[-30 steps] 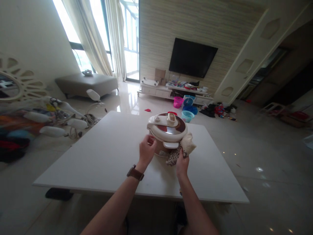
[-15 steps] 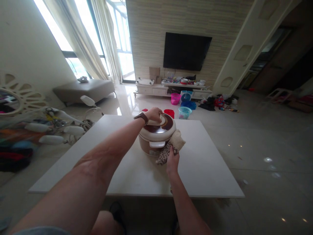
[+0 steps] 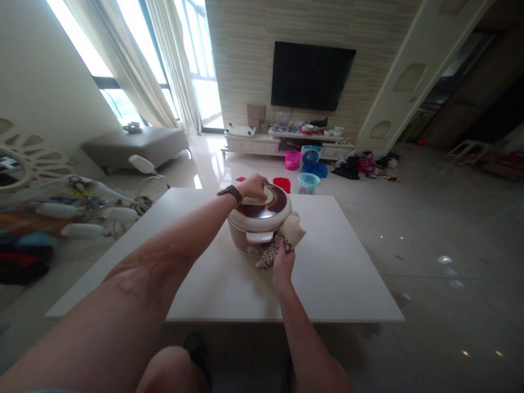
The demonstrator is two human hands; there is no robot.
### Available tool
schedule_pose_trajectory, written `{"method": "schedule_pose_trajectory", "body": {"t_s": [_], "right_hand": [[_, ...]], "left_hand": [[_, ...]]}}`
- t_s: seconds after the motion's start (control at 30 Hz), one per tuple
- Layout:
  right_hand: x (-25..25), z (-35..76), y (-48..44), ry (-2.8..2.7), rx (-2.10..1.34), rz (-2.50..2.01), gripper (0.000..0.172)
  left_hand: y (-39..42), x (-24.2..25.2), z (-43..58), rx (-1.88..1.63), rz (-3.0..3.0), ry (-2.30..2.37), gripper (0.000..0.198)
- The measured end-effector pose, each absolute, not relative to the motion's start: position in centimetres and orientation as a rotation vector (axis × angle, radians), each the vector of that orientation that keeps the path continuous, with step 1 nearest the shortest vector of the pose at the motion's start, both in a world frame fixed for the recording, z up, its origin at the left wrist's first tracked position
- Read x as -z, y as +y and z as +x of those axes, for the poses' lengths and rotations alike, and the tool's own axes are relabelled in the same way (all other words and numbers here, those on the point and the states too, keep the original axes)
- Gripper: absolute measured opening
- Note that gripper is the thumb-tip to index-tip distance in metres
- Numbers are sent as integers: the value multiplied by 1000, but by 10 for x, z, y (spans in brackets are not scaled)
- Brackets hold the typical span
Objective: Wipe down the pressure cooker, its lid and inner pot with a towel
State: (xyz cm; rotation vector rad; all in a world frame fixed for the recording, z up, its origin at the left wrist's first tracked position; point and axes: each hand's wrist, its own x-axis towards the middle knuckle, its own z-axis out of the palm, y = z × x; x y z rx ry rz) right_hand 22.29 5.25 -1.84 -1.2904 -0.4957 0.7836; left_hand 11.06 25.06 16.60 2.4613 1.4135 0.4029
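One left hand [image 3: 252, 187] is gripping the lid handle [image 3: 268, 196] of a cooker [image 3: 241, 238] on the bench [image 3: 335, 273], while the right hand's [image 3: 283, 265] fingers are clasping a cloth [image 3: 293, 231].

At frame center, a cooker [image 3: 239, 238] stands on the table [image 3: 335, 284], my left hand [image 3: 251, 188] on its lid [image 3: 262, 212], my right hand [image 3: 284, 262] holding a cloth [image 3: 292, 229] beside its lower right. Behind the table, baskets [image 3: 308, 185] stand before a low cabinet [image 3: 245, 144], a television [image 3: 313, 75] above it; a bench [image 3: 137, 143] sits at upper left.
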Motion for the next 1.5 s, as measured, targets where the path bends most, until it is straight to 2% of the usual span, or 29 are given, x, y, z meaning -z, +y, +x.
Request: {"method": "schedule_pose_trajectory", "body": {"t_s": [0.1,0.17,0.33,0.47,0.7,0.83,0.97,1.3,1.5], "right_hand": [[17,222,52,-491,-777,-1293,66],[16,222,51,-485,-786,-1296,66],[14,224,52,-471,-791,-1305,64],[15,225,52,-477,-790,-1322,66],[14,225,50,-493,-766,-1340,63],[14,225,50,-499,-766,-1347,64],[14,226,50,-500,-764,-1363,61],[13,227,50,-484,-793,-1319,66],[11,227,49,-492,-794,-1318,64]], "left_hand": [[250,-166,100,-456,2452,1338,88],[253,-168,91,-474,2439,1313,90],[263,-174,77,-446,2425,1278,65],[262,-176,75,-499,2458,1287,65],[264,-175,75,-515,2669,1170,48],[264,-178,75,-468,2716,1184,48],[255,-178,71,-543,2721,1235,59],[234,-170,67,-522,2832,1180,42],[238,-176,67,-553,2744,1149,48]]}}
